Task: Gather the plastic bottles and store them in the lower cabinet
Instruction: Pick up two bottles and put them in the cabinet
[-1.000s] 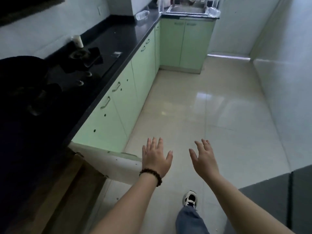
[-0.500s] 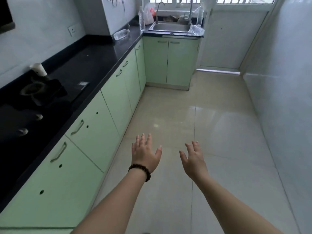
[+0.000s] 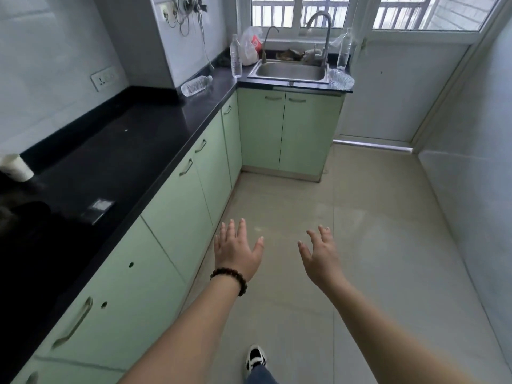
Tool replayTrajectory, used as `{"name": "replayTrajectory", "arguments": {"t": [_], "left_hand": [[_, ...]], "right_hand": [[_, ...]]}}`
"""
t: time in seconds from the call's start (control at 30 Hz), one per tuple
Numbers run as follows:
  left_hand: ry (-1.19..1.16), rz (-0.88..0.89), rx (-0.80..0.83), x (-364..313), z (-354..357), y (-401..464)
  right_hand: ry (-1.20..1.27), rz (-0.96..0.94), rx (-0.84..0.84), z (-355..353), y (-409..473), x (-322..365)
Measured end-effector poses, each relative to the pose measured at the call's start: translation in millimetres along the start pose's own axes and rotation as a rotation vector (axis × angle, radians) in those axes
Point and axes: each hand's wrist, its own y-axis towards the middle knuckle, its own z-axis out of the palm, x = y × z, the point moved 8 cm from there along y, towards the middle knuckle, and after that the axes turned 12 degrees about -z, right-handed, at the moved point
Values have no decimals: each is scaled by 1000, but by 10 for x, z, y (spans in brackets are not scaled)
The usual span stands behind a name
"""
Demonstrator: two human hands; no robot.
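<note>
Both hands empty: left hand [image 3: 237,252], right hand [image 3: 321,257] fingers spread.

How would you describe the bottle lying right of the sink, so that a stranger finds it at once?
Find the steel sink under the window. On the black counter's right end lies a clear plastic bottle at the edge. Another bottle stands upright behind it; this one lies on its side.

A narrow kitchen in daylight: a black countertop [image 3: 144,151] runs along the left wall above pale green cabinet doors [image 3: 177,212]; a steel sink [image 3: 289,71] sits at its far corner beneath barred windows [image 3: 302,12]; glossy cream floor tiles [image 3: 374,217] meet a white tiled wall [image 3: 476,134] on the right.
</note>
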Motion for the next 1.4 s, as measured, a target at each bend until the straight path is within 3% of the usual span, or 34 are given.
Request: {"name": "replayTrajectory", "arguments": {"t": [0.43,0.9,1.4], "left_hand": [[-9,9,-28,-954,-315,2836],[20,-180,-139,-1911,-475,5865],[44,-325,-262,-1514,-1075,8544]], "right_hand": [[7,-6,-25,-97,2995,17],[80,-191,36,-53,6773,-74],[90,-354,183,928,9515,714]]}}
